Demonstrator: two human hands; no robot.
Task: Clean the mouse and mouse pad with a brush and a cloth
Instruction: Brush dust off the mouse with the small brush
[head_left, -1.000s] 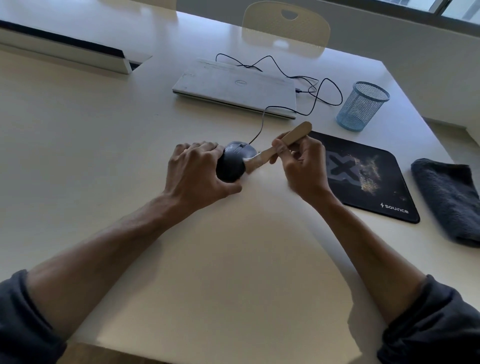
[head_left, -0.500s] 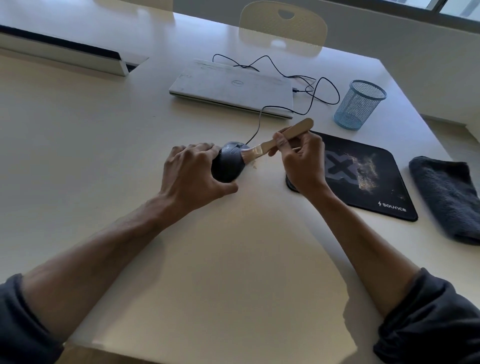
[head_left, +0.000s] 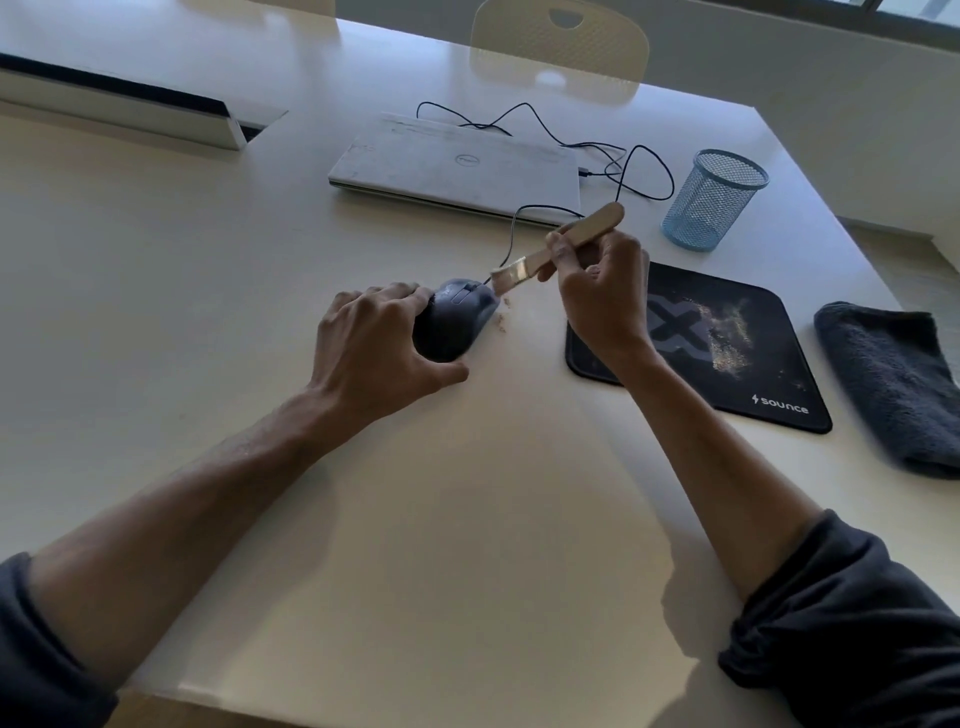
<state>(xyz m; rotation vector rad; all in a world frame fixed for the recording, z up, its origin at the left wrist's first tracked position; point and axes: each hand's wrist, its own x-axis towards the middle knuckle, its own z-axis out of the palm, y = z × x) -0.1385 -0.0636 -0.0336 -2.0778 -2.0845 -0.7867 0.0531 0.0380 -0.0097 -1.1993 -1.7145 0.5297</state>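
Note:
A dark wired mouse (head_left: 460, 317) sits on the white table, gripped at its rear by my left hand (head_left: 376, 348). In my right hand (head_left: 605, 291) is a wooden-handled brush (head_left: 558, 247), its bristles at the mouse's front right edge. A few crumbs (head_left: 503, 322) lie on the table just right of the mouse. The black mouse pad (head_left: 727, 348), marked with yellowish dirt, lies to the right, partly under my right wrist. A dark grey folded cloth (head_left: 893, 384) rests at the far right.
A closed white laptop (head_left: 457, 166) lies behind the mouse, with the black cable (head_left: 623, 166) looping beside it. A blue mesh pen cup (head_left: 714, 208) stands at the back right. A chair back (head_left: 558, 47) shows beyond the table's far edge.
The brush has lifted and swept from the mouse's right side toward its front. Crumbs now lie on the table beside the mouse. My left hand keeps its hold.

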